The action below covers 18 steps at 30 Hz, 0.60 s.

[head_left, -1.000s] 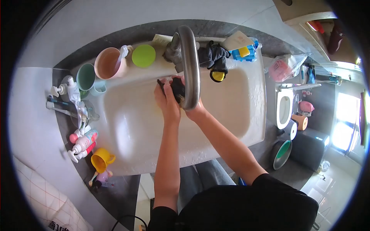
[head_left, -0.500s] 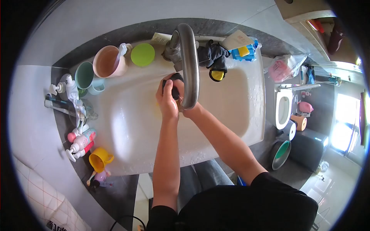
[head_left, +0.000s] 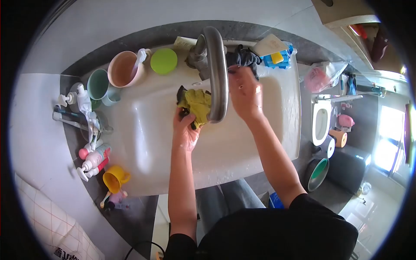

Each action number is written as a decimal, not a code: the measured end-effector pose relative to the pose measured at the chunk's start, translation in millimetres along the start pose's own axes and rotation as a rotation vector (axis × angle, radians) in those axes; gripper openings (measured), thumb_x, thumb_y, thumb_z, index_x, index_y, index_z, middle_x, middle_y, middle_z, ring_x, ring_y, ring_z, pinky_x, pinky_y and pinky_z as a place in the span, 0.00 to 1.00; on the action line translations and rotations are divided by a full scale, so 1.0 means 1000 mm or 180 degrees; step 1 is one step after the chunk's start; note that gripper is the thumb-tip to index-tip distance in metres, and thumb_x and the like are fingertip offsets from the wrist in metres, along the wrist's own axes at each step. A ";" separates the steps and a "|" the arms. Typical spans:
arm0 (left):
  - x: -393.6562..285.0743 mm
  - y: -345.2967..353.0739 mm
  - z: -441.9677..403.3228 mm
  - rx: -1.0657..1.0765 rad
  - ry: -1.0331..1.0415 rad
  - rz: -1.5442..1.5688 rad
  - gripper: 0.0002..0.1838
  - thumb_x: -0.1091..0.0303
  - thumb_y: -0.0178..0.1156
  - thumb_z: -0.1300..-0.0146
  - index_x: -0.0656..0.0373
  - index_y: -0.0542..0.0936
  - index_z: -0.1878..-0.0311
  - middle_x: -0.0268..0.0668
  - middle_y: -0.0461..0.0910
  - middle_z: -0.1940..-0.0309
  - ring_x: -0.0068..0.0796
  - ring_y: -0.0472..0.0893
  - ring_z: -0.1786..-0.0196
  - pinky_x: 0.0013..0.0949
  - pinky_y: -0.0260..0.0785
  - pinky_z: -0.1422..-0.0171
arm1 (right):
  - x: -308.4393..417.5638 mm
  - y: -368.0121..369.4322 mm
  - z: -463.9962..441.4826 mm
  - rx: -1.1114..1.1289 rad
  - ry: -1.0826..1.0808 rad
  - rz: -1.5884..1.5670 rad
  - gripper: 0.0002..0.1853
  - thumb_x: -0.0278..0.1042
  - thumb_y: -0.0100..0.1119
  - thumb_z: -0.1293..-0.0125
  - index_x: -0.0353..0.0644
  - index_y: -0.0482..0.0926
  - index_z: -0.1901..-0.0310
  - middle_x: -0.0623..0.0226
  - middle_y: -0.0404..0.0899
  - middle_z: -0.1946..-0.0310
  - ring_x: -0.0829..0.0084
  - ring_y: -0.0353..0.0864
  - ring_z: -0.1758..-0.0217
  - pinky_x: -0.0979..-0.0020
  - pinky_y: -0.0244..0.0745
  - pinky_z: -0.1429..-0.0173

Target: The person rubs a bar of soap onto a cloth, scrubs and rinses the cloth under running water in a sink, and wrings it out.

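My left hand (head_left: 186, 130) is closed around a crumpled yellow-green cloth (head_left: 195, 104) with black edges, over the basin of the white sink (head_left: 169, 173). Part of this cloth is behind the metal faucet (head_left: 220, 78). On the other side of the faucet, my right hand (head_left: 247, 93) is smeared by motion and its fingers do not show clearly. It is at a dark bunched cloth (head_left: 242, 56) on the sink's back ledge. Whether it grips that cloth I cannot tell.
A green lid (head_left: 164, 61), a pink cup (head_left: 123, 69) with a brush and a teal cup (head_left: 99, 84) line the back left. Pump bottles (head_left: 95, 160) and a yellow cup (head_left: 115, 178) stand left. A blue packet (head_left: 281, 58) lies back right.
My hands have come apart from around a dark bundle. My left hand now shows the yellow-green cloth spread out more; my right hand has moved right and back to the dark cloth.
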<state>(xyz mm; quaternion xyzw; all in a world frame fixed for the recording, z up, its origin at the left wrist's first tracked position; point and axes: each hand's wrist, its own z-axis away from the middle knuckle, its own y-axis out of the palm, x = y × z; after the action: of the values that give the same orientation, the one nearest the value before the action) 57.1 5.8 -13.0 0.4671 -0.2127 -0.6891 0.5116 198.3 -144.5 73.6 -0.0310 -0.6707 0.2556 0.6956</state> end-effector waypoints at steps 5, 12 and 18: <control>0.016 -0.021 -0.019 -0.0134 -0.0221 0.0663 0.26 0.65 0.58 0.29 0.52 0.71 0.28 0.37 0.80 0.37 0.37 0.83 0.38 0.41 0.83 0.48 | 0.011 -0.015 -0.019 0.0178 -0.0574 0.0364 0.10 0.25 0.66 0.32 0.35 0.84 0.51 0.64 0.83 0.63 0.78 0.86 0.68 0.75 0.78 0.65; 0.023 -0.014 -0.016 -0.0319 -0.0410 0.0703 0.27 0.62 0.51 0.29 0.50 0.72 0.27 0.36 0.80 0.35 0.36 0.81 0.35 0.48 0.79 0.38 | 0.012 -0.008 -0.015 0.0042 -0.0255 0.0035 0.07 0.29 0.66 0.27 0.34 0.83 0.55 0.64 0.84 0.65 0.79 0.86 0.70 0.75 0.79 0.67; 0.022 -0.001 -0.013 -0.0577 -0.0201 0.0666 0.19 0.58 0.54 0.29 0.53 0.80 0.39 0.37 0.86 0.46 0.40 0.87 0.46 0.48 0.83 0.47 | 0.012 -0.007 -0.012 0.0043 -0.0118 -0.0214 0.07 0.30 0.65 0.25 0.34 0.84 0.56 0.67 0.84 0.66 0.79 0.86 0.71 0.75 0.79 0.68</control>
<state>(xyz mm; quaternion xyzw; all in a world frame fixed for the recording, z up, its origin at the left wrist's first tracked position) 66.5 -11.4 -29.6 0.3723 -0.2131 -0.6627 0.6139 211.5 -142.6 85.9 0.0010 -0.6824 0.2372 0.6915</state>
